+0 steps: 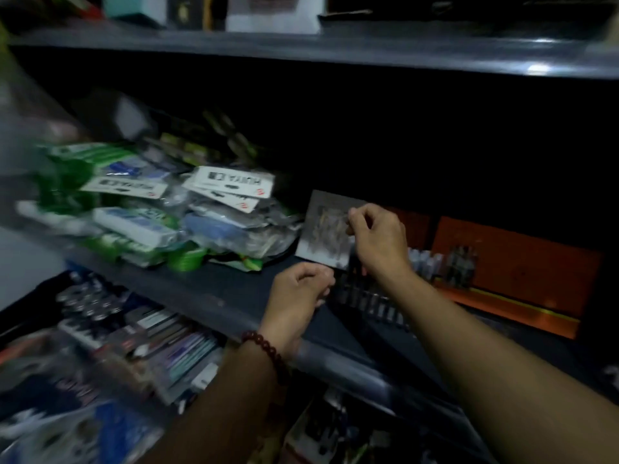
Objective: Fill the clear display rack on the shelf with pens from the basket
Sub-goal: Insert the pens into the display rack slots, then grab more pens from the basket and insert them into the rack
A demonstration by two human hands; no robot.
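The clear display rack [326,229] stands on the dark shelf [214,293], its side panel showing grey and its stepped front holding a row of dark pens [371,301]. My right hand [375,239] is over the rack, its fingers pinched near the panel's top edge; what they hold is too blurred to tell. At the rack's lower left corner my left hand [298,293], with a red bead bracelet on the wrist, has its fingers curled in. The basket is not in view.
A heap of bagged stationery packs [174,209] lies on the shelf left of the rack. An orange display box [516,276] with small bottles stands to the right. Another shelf board [335,51] runs above. Below the shelf are more packed goods [140,339].
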